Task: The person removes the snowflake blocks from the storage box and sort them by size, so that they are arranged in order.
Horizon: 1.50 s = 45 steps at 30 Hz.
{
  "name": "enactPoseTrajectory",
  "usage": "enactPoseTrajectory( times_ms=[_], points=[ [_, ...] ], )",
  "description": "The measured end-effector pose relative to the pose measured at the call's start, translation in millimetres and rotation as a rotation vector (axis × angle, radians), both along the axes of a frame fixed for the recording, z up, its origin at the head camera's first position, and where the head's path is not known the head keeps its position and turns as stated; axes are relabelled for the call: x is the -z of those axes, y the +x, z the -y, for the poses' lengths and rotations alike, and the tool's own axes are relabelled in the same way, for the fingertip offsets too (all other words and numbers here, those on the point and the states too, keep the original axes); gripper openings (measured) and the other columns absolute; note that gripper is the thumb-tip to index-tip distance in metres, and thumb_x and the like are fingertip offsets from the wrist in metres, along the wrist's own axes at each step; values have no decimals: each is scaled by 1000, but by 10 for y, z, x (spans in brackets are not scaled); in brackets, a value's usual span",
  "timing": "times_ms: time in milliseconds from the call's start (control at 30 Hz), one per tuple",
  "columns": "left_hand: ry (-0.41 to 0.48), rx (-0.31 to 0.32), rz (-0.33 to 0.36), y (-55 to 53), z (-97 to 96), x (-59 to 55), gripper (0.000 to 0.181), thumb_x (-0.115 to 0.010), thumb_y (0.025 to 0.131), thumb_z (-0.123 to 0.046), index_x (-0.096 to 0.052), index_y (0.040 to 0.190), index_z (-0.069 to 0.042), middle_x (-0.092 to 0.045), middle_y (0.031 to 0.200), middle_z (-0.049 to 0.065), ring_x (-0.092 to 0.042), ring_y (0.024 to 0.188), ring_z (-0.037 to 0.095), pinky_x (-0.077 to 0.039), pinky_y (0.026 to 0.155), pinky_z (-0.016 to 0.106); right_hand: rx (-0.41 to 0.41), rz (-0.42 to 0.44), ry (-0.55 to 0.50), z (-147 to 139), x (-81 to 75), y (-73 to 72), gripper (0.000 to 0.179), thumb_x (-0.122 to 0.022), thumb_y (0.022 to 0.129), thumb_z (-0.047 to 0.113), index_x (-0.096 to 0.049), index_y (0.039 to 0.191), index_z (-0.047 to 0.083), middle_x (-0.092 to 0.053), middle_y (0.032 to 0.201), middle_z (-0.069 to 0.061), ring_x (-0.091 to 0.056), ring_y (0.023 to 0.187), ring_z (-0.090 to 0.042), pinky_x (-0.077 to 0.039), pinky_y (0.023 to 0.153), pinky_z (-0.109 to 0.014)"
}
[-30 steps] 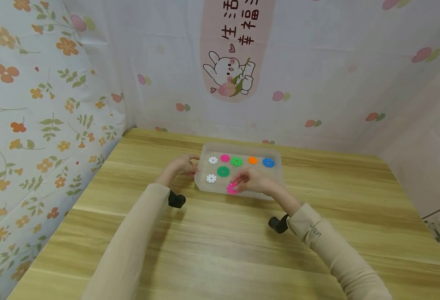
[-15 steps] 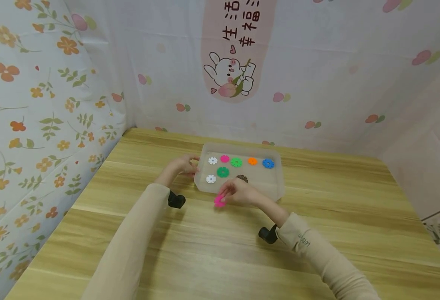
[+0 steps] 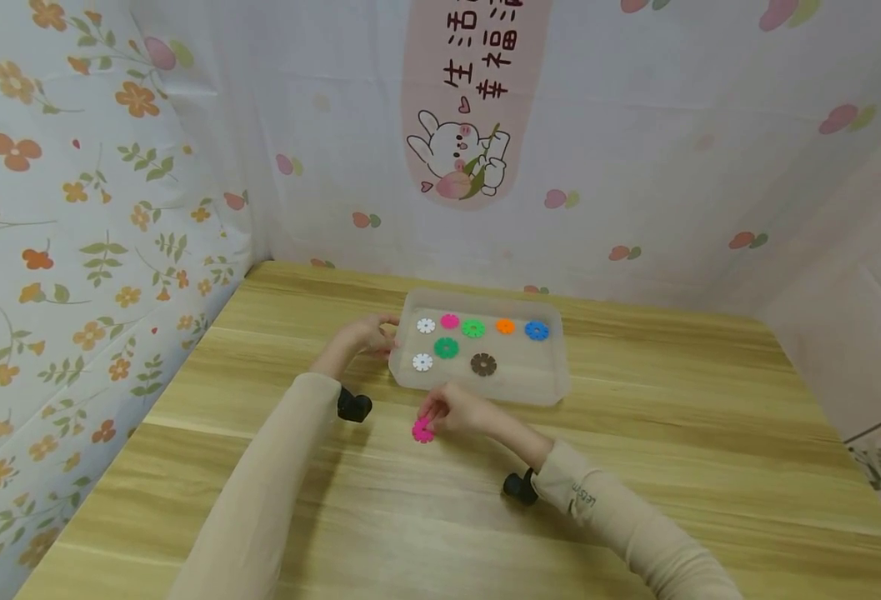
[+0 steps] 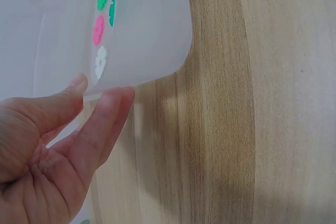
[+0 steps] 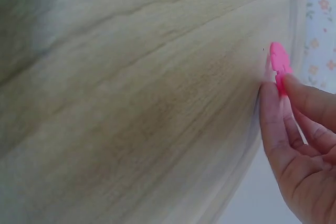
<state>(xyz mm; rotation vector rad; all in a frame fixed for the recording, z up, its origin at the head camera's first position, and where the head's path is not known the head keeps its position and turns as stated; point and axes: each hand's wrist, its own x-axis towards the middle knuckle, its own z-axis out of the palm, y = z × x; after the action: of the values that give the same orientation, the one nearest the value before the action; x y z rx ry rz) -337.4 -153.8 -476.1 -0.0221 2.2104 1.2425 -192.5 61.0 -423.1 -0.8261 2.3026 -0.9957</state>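
A translucent plastic tray point(image 3: 523, 395) stands on the table in the head view. My left hand point(image 3: 369, 334) holds its left end, with the thumb point(image 4: 68, 100) at the rim and the fingers against the outside. In front of the tray, my right hand point(image 3: 458, 410) pinches a pink notched disc point(image 3: 422, 430) between thumb and fingertips, close over the tabletop. The right wrist view shows this pink disc point(image 5: 280, 59) tilted nearly edge-on. Inside the tray lie white point(image 3: 422, 362), pink point(image 3: 450, 321), green point(image 3: 446, 348), orange point(image 3: 505, 327), blue point(image 3: 537, 331) and brown point(image 3: 483, 364) discs, spaced apart.
The wood-grain table point(image 3: 380, 517) extends in front of the tray and to both sides. A printed cloth point(image 3: 320, 150) hangs behind its back edge, and a flowered cloth point(image 3: 102, 275) hangs along the left. Each wrist wears a small black camera point(image 3: 354, 405).
My right hand has carried the pink disc out over the tray's front edge, left and toward me. The brown disc has come into sight. My left hand stays at the tray's left end.
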Motion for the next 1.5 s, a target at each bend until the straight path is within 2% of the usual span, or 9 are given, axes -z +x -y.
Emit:
enactPoseTrajectory(
  times_ms=[133,333,433,567,700,800,933,1100,1500],
  points=[
    [-11,-4,-10,124,-23,-134,63,-63,84,-3,-35,140,-15,-54,106,17,-59,85,22,-56,75,32,6,-8,13,2,21,6,17,-63,76,-9,-66,92,-6,-67,83,-14,-59,73,-11,-51,67,-16],
    [57,13,-40,-342,140,506,64,-70,80,-9,-38,136,-13,-55,94,15,-61,76,22,-57,65,30,25,2,18,-11,4,15,14,-65,77,-5,-65,91,-4,-66,84,-12,-58,74,-11,-51,67,-17],
    [39,-3,-29,-451,157,665,65,-69,81,-8,-38,137,-16,-55,100,14,-62,80,22,-57,68,31,33,24,21,-22,-17,22,15,-65,77,-4,-65,91,-4,-65,84,-12,-57,74,-11,-51,67,-17],
    [40,-7,-17,-514,161,738,68,-70,79,-8,-37,138,-17,-55,98,14,-62,75,21,-57,65,31,20,37,17,-52,-48,28,16,-65,77,-4,-64,93,-5,-65,85,-13,-57,75,-10,-51,68,-17],
    [20,20,-19,-141,56,222,65,-67,82,-7,-36,138,-17,-57,100,16,-61,78,22,-56,67,30,18,14,13,-101,-82,16,17,-68,78,2,-64,93,-4,-65,87,-13,-58,76,-11,-51,69,-17],
    [-36,22,-15,302,-81,-394,61,-60,87,-5,-33,140,-14,-56,108,19,-58,86,21,-55,79,32,28,-2,15,-141,-118,-2,20,-69,79,5,-63,95,-5,-65,88,-13,-59,77,-11,-51,69,-17],
    [-85,15,-21,597,-182,-798,56,-52,91,-3,-28,142,-7,-50,119,23,-56,91,22,-52,87,32,39,15,11,-182,-171,-24,22,-68,79,4,-62,97,-6,-64,89,-14,-58,77,-12,-52,70,-18],
    [-86,6,-18,627,-189,-820,56,-50,92,-3,-26,143,-6,-45,127,24,-54,91,19,-52,85,29,44,-7,21,-240,-233,-50,22,-68,80,5,-62,99,-5,-64,91,-12,-59,79,-11,-52,71,-18],
    [-60,7,-15,636,-172,-839,56,-51,91,0,-27,142,-5,-51,111,18,-53,80,15,-53,80,27,143,-51,13,-412,-321,-171,27,-69,80,10,-63,102,-4,-64,90,-10,-59,82,-15,-52,76,-23]
  ],
)
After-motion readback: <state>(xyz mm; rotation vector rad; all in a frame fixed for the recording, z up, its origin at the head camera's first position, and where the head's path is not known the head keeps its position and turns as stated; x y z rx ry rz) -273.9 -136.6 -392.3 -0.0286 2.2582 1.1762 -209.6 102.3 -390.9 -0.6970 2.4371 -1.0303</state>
